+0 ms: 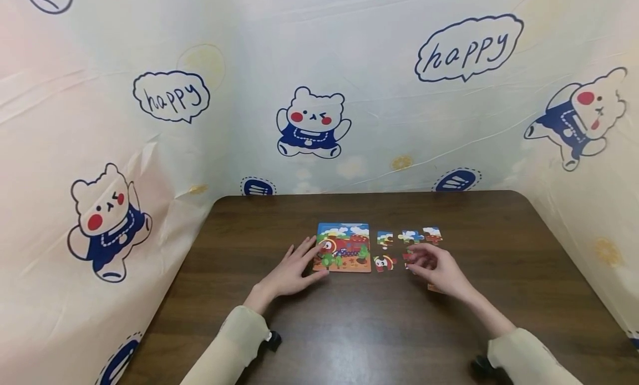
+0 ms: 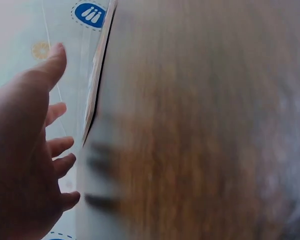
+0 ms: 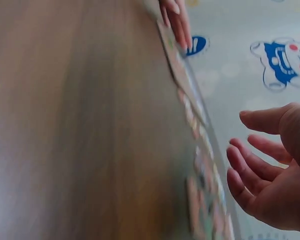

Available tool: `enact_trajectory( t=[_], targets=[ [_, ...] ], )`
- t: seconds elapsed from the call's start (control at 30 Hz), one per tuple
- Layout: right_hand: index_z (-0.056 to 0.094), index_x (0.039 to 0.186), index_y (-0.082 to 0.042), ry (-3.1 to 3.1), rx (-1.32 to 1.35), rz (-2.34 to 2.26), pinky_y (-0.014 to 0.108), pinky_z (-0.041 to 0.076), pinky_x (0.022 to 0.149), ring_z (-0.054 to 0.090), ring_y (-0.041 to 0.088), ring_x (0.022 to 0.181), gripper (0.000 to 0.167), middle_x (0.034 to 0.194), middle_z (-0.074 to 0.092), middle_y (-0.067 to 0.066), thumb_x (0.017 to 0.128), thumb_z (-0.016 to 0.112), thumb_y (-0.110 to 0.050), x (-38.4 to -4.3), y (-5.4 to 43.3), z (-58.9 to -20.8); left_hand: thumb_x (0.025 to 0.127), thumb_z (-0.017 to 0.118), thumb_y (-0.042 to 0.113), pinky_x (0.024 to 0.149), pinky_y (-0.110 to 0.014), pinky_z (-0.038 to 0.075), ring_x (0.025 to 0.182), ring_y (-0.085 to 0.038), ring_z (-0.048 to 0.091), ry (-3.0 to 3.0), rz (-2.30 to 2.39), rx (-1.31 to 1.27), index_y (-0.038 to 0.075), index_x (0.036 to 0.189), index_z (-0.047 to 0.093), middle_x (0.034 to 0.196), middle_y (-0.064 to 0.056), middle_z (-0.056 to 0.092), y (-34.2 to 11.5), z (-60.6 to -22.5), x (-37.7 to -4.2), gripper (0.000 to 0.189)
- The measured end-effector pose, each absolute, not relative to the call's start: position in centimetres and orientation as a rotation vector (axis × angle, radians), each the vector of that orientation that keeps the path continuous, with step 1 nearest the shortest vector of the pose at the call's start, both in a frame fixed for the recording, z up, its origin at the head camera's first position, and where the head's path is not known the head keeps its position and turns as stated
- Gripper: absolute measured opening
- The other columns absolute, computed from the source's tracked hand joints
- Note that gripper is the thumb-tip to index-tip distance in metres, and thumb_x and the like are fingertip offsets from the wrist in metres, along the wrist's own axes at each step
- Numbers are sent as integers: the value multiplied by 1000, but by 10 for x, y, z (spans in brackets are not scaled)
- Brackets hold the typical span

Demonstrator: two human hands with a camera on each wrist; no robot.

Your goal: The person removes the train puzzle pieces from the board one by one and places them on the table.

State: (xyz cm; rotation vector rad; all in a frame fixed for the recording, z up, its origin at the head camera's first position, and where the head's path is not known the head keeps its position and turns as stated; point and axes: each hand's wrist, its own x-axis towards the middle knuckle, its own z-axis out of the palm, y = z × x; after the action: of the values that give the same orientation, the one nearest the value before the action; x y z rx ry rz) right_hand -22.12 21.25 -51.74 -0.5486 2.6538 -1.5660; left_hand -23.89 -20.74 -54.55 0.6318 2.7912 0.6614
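Note:
A square puzzle board (image 1: 351,249) with a red train picture lies on the brown table. My left hand (image 1: 294,268) is spread at its left side, with straight fingers reaching the board's edge. In the left wrist view that hand (image 2: 30,140) holds nothing. Right of the board lie several loose puzzle pieces (image 1: 384,239), among them one with a white-and-black eye (image 1: 383,263). Over the right-hand pieces hovers my right hand (image 1: 439,269), partly hiding them. The right wrist view shows this hand (image 3: 275,175) with bent, relaxed fingers, thumb apart and nothing between them.
The dark wooden table (image 1: 344,329) has its far edge against a printed cloth backdrop (image 1: 379,124) with bears and "happy" bubbles. This cloth also rises along the left and right sides. An orange-brown piece (image 1: 433,288) shows below my right hand.

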Motion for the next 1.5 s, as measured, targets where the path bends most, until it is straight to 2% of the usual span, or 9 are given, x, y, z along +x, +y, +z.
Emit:
enact_trajectory(
  t=[0.2,0.33,0.53,0.67,0.77,1.07,1.2,1.33,1.5],
  targets=[
    [70,131,8,2671,-597,-1545,22,61,81,75,19,96,39,113,79,24,95,82,1,-236,169,-511,105,56,72,140,-66,9,175,-31,13,2820,630,574,32,176,28,187,-5,18,-208,-545,-236,85],
    [70,132,8,2654,-633,-1509,26,62,82,77,29,99,38,115,79,24,97,80,-1,-247,141,-514,105,54,73,140,-67,8,175,-31,13,2822,571,557,32,175,31,186,-5,20,-207,-545,-234,85],
    [70,136,4,2659,-632,-1386,45,65,92,75,34,108,39,123,78,22,99,80,-5,-256,104,-519,105,54,73,140,-68,7,175,-30,12,2829,495,555,33,175,32,186,-4,19,-206,-549,-235,84],
    [71,137,2,2729,-697,-1271,57,56,107,73,35,115,40,124,80,17,99,81,-9,-260,88,-529,106,56,71,139,-69,9,175,-32,14,2826,507,576,31,174,34,186,-6,21,-205,-549,-235,82],
    [73,134,-2,2801,-750,-1214,63,50,105,70,33,113,41,121,81,13,97,84,-13,-264,83,-542,106,58,69,139,-70,8,175,-34,13,2808,523,591,30,174,34,186,-7,20,-204,-547,-234,82],
    [75,134,-11,2858,-860,-1247,51,56,96,70,24,110,44,117,82,3,94,89,-23,-286,76,-590,109,49,70,139,-68,8,176,-32,9,2797,406,591,33,176,27,187,-4,14,-206,-546,-236,80],
    [75,131,-6,2817,-829,-1319,56,55,98,71,27,106,43,111,81,6,93,90,-18,-275,72,-571,110,48,69,139,-69,7,176,-32,8,2787,391,585,32,176,24,188,-4,13,-205,-540,-234,80],
    [72,136,1,2793,-748,-1302,63,46,102,66,35,110,53,109,79,12,89,91,-12,-262,66,-548,110,49,67,139,-69,8,176,-32,8,2787,371,582,31,177,23,188,-5,13,-203,-537,-233,81],
    [69,144,-1,2843,-643,-1190,57,45,102,63,35,118,67,108,75,9,85,97,-18,-257,62,-544,110,52,66,138,-71,10,175,-35,10,2784,397,600,28,177,25,187,-8,15,-202,-536,-232,81]
  ],
)
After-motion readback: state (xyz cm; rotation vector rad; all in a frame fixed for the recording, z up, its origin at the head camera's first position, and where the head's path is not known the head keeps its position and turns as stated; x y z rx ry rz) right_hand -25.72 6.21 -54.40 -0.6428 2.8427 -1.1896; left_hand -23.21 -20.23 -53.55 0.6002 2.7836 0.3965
